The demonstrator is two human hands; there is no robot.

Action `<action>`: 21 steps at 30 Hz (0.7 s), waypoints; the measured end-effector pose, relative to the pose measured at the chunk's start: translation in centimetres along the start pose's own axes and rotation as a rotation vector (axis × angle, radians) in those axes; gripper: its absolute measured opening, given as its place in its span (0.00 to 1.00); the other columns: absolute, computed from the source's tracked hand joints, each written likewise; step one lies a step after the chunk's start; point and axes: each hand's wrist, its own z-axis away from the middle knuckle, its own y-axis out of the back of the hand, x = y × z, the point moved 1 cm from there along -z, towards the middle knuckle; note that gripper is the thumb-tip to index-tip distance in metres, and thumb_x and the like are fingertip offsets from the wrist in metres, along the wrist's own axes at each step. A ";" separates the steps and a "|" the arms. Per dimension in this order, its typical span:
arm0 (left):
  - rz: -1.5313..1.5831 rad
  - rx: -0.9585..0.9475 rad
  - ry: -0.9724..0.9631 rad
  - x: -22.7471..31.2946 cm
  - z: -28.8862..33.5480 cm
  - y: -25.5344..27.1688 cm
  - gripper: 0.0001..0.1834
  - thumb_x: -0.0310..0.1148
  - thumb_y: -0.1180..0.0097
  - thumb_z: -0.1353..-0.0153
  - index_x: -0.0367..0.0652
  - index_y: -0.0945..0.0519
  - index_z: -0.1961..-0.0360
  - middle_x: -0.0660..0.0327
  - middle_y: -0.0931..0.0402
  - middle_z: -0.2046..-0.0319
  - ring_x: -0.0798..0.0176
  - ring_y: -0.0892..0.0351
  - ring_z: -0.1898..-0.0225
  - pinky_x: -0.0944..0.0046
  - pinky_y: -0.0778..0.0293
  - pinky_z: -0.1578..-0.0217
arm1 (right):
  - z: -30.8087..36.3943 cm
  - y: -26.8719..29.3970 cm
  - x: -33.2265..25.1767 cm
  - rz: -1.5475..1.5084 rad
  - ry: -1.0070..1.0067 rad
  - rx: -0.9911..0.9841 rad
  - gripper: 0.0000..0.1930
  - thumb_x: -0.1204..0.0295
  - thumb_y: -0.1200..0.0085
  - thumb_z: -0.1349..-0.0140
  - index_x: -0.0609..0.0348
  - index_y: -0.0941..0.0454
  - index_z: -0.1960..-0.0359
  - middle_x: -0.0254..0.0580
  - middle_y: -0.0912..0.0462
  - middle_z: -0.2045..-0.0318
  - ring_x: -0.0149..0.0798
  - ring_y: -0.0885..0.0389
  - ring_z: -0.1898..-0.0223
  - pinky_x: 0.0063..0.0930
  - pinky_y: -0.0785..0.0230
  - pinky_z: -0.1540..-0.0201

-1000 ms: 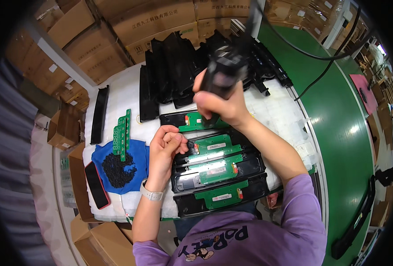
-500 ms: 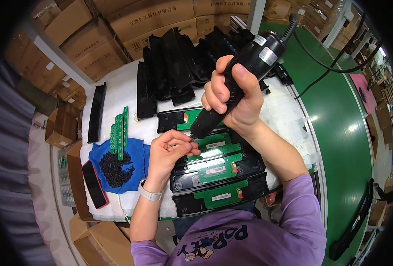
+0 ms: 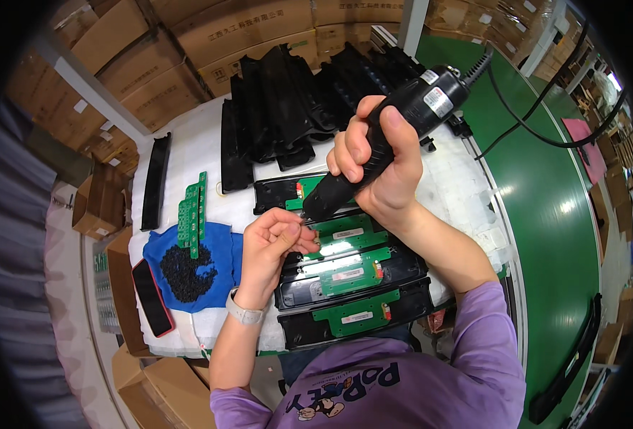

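My right hand [image 3: 388, 161] is wrapped round a black corded electric screwdriver [image 3: 402, 121], which slants with its tip down to the left. At that tip, the fingers of my left hand [image 3: 273, 239] are pinched together; whatever lies between them is too small to make out. Below both hands lie several long black plastic housings [image 3: 302, 292], each with a green circuit board [image 3: 349, 275] in it. To the left, a heap of small black screws [image 3: 188, 279] rests on a blue cloth [image 3: 223, 247].
Loose green circuit boards [image 3: 193, 218] lie partly on the cloth, beside a red-edged phone [image 3: 152, 299]. Black plastic housings [image 3: 277, 100] are piled at the back. Stacked cardboard boxes [image 3: 252, 43] stand behind. The screwdriver's cable [image 3: 524, 121] loops over a green surface [image 3: 545, 214] on the right.
The screwdriver's rear end has swung right and slightly down, flattening its slant, while its tip has shifted slightly left. My left fingers stay pinched by the tip.
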 end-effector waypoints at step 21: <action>-0.013 0.101 -0.135 -0.6 -0.3 -0.2 0.17 0.41 0.57 0.34 0.36 0.30 0.57 0.51 0.25 0.59 0.62 0.23 0.59 0.67 0.29 0.57 | 0.0 1.3 -1.2 0.115 0.053 -0.186 0.16 0.56 0.57 0.38 0.56 0.36 0.61 0.32 0.35 0.87 0.28 0.37 0.88 0.26 0.38 0.79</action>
